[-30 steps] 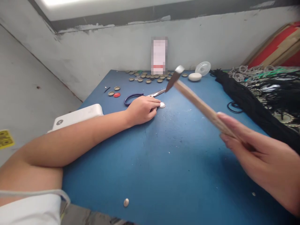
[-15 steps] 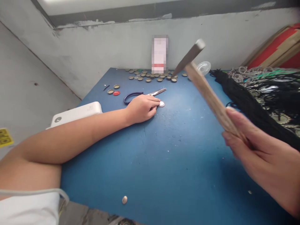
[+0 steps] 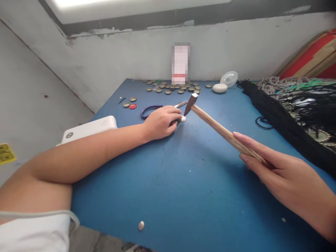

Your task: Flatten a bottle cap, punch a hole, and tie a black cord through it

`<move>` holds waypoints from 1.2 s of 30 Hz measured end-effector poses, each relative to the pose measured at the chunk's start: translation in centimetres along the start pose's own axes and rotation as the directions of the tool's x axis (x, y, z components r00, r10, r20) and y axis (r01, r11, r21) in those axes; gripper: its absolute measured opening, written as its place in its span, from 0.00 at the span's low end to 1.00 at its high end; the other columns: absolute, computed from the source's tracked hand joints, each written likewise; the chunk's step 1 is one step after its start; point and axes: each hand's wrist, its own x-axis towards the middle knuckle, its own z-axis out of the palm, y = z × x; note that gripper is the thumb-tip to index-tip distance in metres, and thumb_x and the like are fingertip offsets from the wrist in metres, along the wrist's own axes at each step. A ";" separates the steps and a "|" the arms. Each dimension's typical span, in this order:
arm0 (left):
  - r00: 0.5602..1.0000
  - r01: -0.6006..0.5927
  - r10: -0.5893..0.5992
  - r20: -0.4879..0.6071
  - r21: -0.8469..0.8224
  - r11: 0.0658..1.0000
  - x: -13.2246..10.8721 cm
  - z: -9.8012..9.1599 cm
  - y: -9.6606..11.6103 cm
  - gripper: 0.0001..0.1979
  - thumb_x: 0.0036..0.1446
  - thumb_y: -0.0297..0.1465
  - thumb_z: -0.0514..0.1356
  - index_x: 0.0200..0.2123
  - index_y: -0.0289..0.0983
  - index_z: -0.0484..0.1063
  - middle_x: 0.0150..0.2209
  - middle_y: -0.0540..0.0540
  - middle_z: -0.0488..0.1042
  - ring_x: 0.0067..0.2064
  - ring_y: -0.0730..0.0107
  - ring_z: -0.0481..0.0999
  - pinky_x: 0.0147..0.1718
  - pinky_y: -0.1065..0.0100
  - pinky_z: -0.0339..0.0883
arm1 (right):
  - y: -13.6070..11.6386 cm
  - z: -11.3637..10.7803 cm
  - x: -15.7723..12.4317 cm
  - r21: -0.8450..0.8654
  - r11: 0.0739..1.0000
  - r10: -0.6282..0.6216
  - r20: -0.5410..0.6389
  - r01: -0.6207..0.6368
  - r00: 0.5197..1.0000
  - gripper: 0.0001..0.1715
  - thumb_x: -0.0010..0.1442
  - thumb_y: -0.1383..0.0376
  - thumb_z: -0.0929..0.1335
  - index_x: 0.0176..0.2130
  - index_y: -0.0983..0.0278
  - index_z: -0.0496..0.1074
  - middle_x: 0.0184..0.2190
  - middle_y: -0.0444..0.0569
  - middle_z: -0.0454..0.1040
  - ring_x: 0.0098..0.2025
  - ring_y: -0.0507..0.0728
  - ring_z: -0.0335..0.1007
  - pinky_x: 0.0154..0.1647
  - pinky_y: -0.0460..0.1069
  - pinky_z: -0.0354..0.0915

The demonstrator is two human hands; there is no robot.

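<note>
My right hand [image 3: 278, 175] is wrapped round the wooden handle of a hammer [image 3: 220, 129]. The hammer's narrow end points down at a bottle cap [image 3: 182, 119] on the blue tabletop; I cannot tell whether they touch. With its fingertips, my left hand [image 3: 164, 122] steadies the edge of this pale, crimped cap. Just behind that hand lie scissors [image 3: 151, 109] with dark blue handles, their blades partly covered by the fingers.
Several bottle caps [image 3: 168, 92] lie along the back, and a red cap [image 3: 132, 106] at left. A white power bank [image 3: 90, 128] sits beside my left forearm. Black cords [image 3: 278, 122] cover the right side. A white oval object [image 3: 219, 88] stands near the wall.
The hammer has swung down from above the table to the bottle cap, and my right hand has moved slightly left with it. My left hand stays on the cap.
</note>
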 end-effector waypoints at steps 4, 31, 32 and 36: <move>0.999 -0.016 0.019 0.040 -0.057 0.998 0.1 0.0 -0.1 0.14 0.62 0.23 0.55 0.44 0.35 0.80 0.50 0.39 0.82 0.52 0.57 0.82 0.53 0.56 0.77 | 0.1 0.0 0.1 0.005 1.000 -0.002 0.023 0.002 1.000 0.30 0.60 0.50 0.65 0.59 0.51 0.78 0.50 0.41 0.84 0.48 0.65 0.84 0.46 0.58 0.80; 0.997 0.005 -0.003 0.080 -0.025 1.000 0.1 0.3 -0.3 0.16 0.62 0.24 0.54 0.48 0.34 0.78 0.52 0.37 0.80 0.56 0.55 0.79 0.58 0.52 0.73 | -0.5 -0.3 0.0 -0.019 0.990 0.134 -0.085 -0.137 0.987 0.31 0.56 0.51 0.67 0.57 0.53 0.80 0.44 0.41 0.86 0.35 0.63 0.85 0.37 0.56 0.80; 0.997 -0.005 0.007 0.075 -0.029 1.000 0.1 0.3 -0.3 0.16 0.62 0.23 0.54 0.48 0.34 0.79 0.52 0.38 0.80 0.55 0.55 0.79 0.58 0.52 0.74 | -0.3 -0.2 -0.1 -0.036 0.987 0.151 -0.130 -0.157 0.980 0.31 0.58 0.51 0.67 0.58 0.52 0.79 0.43 0.41 0.86 0.31 0.61 0.83 0.33 0.55 0.79; 0.997 -0.024 0.027 0.066 -0.051 0.998 0.1 0.4 -0.4 0.16 0.62 0.23 0.54 0.47 0.35 0.80 0.51 0.38 0.82 0.53 0.55 0.81 0.56 0.51 0.76 | 0.6 0.0 -0.3 -0.040 0.996 0.070 -0.107 -0.075 0.992 0.30 0.61 0.52 0.67 0.61 0.49 0.76 0.48 0.39 0.85 0.35 0.60 0.85 0.33 0.53 0.80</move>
